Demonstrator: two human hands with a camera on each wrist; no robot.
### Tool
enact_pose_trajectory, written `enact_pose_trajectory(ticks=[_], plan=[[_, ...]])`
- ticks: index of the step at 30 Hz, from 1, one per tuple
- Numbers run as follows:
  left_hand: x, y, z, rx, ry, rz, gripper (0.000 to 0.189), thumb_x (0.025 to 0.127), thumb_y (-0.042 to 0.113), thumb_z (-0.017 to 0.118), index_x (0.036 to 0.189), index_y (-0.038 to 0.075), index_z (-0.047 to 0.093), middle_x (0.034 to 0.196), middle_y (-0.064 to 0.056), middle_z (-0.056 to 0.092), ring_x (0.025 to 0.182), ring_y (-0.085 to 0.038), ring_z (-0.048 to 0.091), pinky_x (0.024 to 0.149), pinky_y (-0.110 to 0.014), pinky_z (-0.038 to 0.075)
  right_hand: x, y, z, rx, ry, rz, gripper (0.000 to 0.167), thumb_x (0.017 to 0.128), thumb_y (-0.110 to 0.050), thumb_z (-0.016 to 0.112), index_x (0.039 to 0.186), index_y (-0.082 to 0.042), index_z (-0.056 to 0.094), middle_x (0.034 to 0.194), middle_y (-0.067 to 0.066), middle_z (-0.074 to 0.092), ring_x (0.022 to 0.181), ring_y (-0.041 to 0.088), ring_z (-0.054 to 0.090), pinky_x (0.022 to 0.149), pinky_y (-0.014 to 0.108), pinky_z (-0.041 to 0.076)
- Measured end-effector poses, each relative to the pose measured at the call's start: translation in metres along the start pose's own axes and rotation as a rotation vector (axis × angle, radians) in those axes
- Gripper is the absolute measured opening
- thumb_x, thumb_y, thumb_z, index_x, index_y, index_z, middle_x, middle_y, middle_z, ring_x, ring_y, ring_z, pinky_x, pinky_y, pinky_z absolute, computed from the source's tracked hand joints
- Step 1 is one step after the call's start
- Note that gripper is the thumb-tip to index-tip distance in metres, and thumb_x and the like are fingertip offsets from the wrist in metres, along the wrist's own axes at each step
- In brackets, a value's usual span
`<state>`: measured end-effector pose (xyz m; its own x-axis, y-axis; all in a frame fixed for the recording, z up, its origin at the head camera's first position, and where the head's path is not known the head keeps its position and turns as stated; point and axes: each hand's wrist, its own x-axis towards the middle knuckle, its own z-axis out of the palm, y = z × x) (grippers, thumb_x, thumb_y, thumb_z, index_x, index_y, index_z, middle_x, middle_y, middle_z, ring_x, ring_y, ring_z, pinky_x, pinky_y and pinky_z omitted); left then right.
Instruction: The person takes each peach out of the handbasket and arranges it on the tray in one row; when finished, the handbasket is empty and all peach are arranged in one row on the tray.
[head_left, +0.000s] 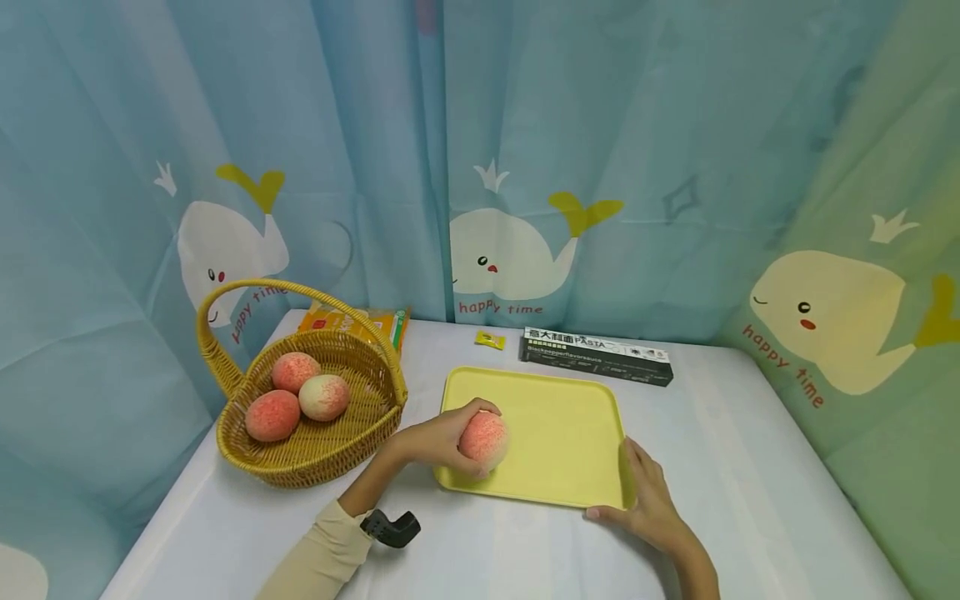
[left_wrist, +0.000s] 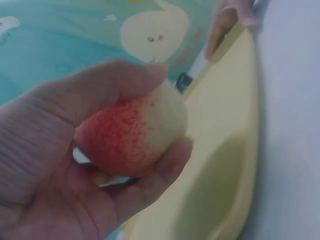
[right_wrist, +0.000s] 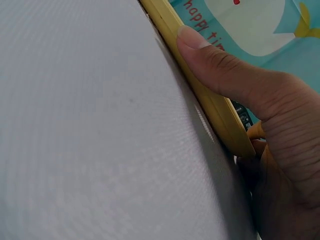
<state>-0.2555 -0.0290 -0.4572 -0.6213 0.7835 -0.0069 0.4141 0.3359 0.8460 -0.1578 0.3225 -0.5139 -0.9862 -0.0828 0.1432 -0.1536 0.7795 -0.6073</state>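
My left hand (head_left: 437,439) grips a pink and cream peach (head_left: 486,439) over the left part of a yellow tray (head_left: 562,425). In the left wrist view the thumb lies across the top of the peach and fingers curl beneath it; a shadow falls on the tray below. My right hand (head_left: 651,506) holds the tray's near right corner, thumb against the front edge and fingers along the right side. In the right wrist view the thumb presses the tray's rim (right_wrist: 212,112). Three more peaches (head_left: 296,372) lie in a woven basket (head_left: 300,473) at the left.
Behind the tray are a black and white pasta box (head_left: 596,358) and a small yellow packet (head_left: 490,340). An orange bag (head_left: 392,325) lies behind the basket, whose tall handle (head_left: 315,292) arches upward. A blue curtain (head_left: 390,125) with whales hangs around the white table (head_left: 750,467).
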Motion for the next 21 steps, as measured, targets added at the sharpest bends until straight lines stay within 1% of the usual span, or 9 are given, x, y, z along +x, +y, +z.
enact_pose_trajectory(ticks=[4,8,11,15,21], plan=[[0.012,-0.004,0.013,-0.002,0.078,-0.063,0.078,0.074,0.026,0.083,0.136,0.012,0.038,0.125,-0.005,0.055,0.103,-0.011,0.057,0.086,-0.025,0.049,0.000,-0.001,0.000,-0.004,0.006,-0.004,0.129,0.061,-0.036,0.091,0.151,0.011,0.012,0.153,0.035,0.018,0.134,0.055,0.020,0.101,0.075,0.023],[0.025,-0.006,0.025,-0.017,0.145,-0.127,0.079,0.072,0.029,0.084,0.136,0.012,0.041,0.124,-0.004,0.058,0.106,-0.012,0.057,0.086,-0.027,0.049,0.000,-0.001,-0.001,-0.004,0.008,-0.010,0.129,0.061,-0.036,0.091,0.151,0.011,0.012,0.153,0.036,0.018,0.134,0.056,0.020,0.101,0.075,0.023],[0.034,-0.006,0.032,-0.048,0.186,-0.165,0.080,0.071,0.030,0.085,0.136,0.012,0.042,0.123,-0.005,0.059,0.106,-0.014,0.058,0.087,-0.030,0.050,-0.001,-0.002,-0.002,0.001,0.009,-0.022,0.128,0.062,-0.035,0.091,0.151,0.011,0.013,0.153,0.036,0.018,0.134,0.057,0.020,0.100,0.076,0.023],[0.047,-0.006,0.040,-0.084,0.221,-0.188,0.080,0.070,0.028,0.086,0.135,0.012,0.043,0.123,-0.006,0.060,0.106,-0.016,0.058,0.087,-0.033,0.051,-0.001,0.000,-0.002,0.003,0.007,-0.035,0.127,0.062,-0.034,0.091,0.151,0.012,0.013,0.153,0.036,0.018,0.134,0.057,0.019,0.100,0.076,0.023],[0.066,-0.007,0.047,-0.105,0.252,-0.200,0.077,0.070,0.027,0.086,0.133,0.013,0.045,0.120,-0.005,0.061,0.103,-0.014,0.059,0.086,-0.032,0.051,-0.001,0.002,0.000,-0.015,-0.001,-0.011,0.127,0.063,-0.037,0.090,0.151,0.011,0.014,0.153,0.035,0.017,0.134,0.056,0.020,0.101,0.075,0.024]])
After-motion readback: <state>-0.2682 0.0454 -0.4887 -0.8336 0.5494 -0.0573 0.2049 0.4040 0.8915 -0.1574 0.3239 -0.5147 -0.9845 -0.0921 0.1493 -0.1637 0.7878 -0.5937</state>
